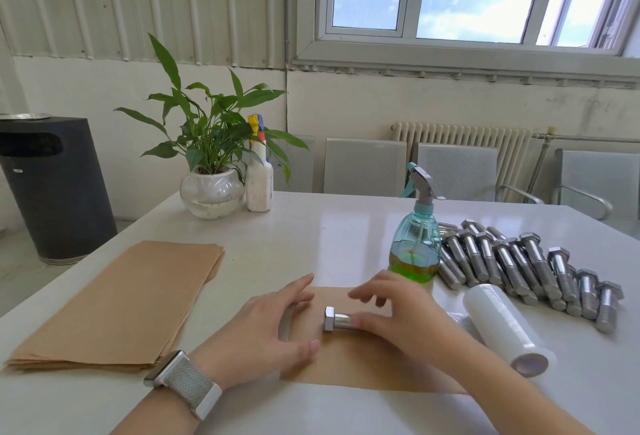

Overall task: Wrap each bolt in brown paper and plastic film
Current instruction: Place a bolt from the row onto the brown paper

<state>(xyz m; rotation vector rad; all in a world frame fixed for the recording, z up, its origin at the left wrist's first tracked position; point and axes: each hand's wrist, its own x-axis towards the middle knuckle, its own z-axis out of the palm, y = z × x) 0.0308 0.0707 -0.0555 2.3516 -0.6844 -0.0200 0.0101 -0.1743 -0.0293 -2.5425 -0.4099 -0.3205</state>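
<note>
Head view: a bolt lies on a brown paper sheet, the right hand pinching its shank, the left hand spread flat beside it. Rolling should go best with the paper edge tucked tight first; the film roll waits right of the sheet.

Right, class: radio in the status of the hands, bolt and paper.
Left hand open, flat on brown sheet. Right hand pinching bolt on sheet. Unwrapped. Nothing blocking.

paper sheet: brown | bolt: silver | spray bottle: teal, green-yellow liquid | film roll: clear-white | table: white
</note>
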